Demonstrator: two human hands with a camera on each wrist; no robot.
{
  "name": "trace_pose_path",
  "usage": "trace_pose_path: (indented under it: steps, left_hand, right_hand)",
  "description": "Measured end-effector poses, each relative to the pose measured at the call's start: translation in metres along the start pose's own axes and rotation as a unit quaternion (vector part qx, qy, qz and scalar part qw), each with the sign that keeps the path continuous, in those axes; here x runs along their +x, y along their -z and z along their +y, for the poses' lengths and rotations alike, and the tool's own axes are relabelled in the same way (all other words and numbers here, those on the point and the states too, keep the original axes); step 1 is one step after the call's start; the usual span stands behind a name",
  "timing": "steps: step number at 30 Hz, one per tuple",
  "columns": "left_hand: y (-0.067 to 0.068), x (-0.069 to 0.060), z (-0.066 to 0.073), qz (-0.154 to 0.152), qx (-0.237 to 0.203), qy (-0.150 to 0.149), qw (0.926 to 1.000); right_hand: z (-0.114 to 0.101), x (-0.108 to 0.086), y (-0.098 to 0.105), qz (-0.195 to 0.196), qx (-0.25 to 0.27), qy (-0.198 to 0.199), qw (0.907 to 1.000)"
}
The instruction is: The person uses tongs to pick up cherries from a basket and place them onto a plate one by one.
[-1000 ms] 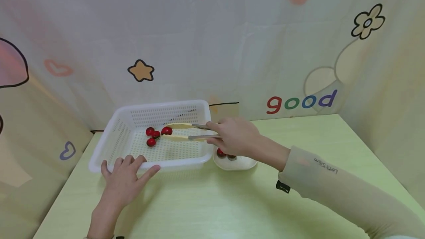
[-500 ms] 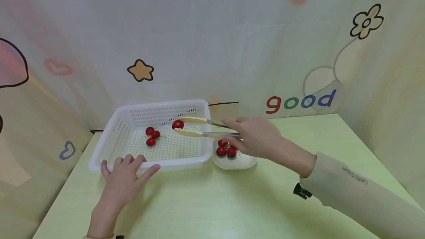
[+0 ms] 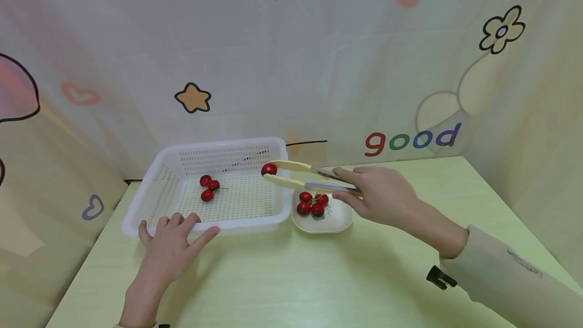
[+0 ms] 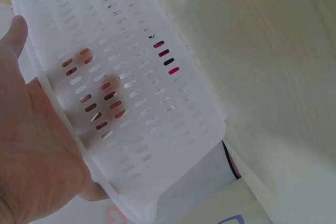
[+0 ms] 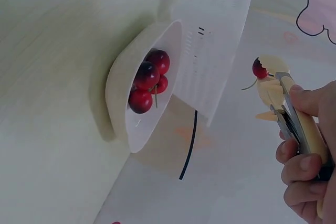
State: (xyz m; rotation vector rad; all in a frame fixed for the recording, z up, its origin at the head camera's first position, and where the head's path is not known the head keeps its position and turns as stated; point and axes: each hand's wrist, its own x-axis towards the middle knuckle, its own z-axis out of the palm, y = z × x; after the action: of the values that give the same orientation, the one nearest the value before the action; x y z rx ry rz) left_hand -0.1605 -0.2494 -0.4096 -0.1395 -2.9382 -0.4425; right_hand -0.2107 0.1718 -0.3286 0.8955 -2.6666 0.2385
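Observation:
A white perforated basket (image 3: 255, 222) stands at the left, several cherries (image 3: 207, 195) on its floor. The left hand (image 3: 170, 249) grips its near rim; in the left wrist view the hand (image 4: 42, 150) has its thumb outside and fingers behind the basket wall (image 4: 157, 156). The right hand (image 3: 387, 196) holds tongs (image 3: 291, 182), whose tips pinch one cherry (image 3: 268, 169) above the basket's right side. In the right wrist view the fingers (image 5: 302, 169) wrap the tong handles, and a stem hangs from the pinched cherry (image 5: 259, 68). Several cherries (image 3: 317, 210) lie in a small white dish (image 3: 339, 222).
The dish is just right of the basket on a pale green table (image 3: 291, 282). A patterned curtain (image 3: 291, 65) hangs behind the table and at both sides. A dark line (image 3: 306, 142) runs along the curtain behind the basket's right corner.
The tongs have lifted a cherry from the basket's floor and moved right with it, together with the right hand. The dish's cherries have come into fuller view. The left hand has stayed in place.

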Motion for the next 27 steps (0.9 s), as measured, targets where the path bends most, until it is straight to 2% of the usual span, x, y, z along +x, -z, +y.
trace_pose_path:
  steps: [21,27]
  left_hand:
    - [0.000,0.001,-0.001,-0.009,0.000,0.003,1.0000]
    - [0.000,0.002,-0.001,-0.008,-0.001,0.003,1.0000]
  right_hand:
    - [0.030,-0.040,-0.002,-0.007,0.012,-0.045,0.9989]
    - [0.035,-0.049,-0.005,-0.023,0.011,-0.050,0.9984]
